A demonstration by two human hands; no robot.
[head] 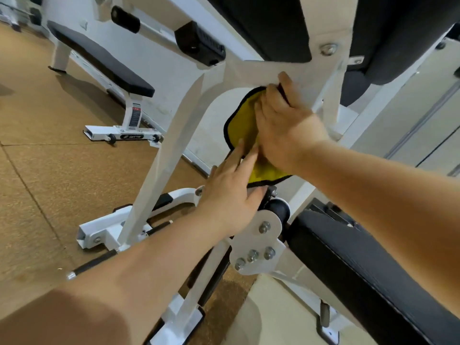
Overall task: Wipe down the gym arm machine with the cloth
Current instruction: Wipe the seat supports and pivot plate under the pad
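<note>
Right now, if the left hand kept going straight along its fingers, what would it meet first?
The yellow black-edged cloth, which the right hand grips at the white metal machine frame. Fingertips of the left hand look at or on it, though depth is unclear.

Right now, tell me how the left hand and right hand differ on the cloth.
The right hand grips the yellow cloth with curled fingers; the left hand lies flat-fingered against its lower edge. The right hand sits higher, by the white frame; the left hand lower. Both touch the cloth.

A gym: white-framed weight bench point(99, 58), padded arm machine point(174, 125), cork-brown floor point(49, 170)
</note>
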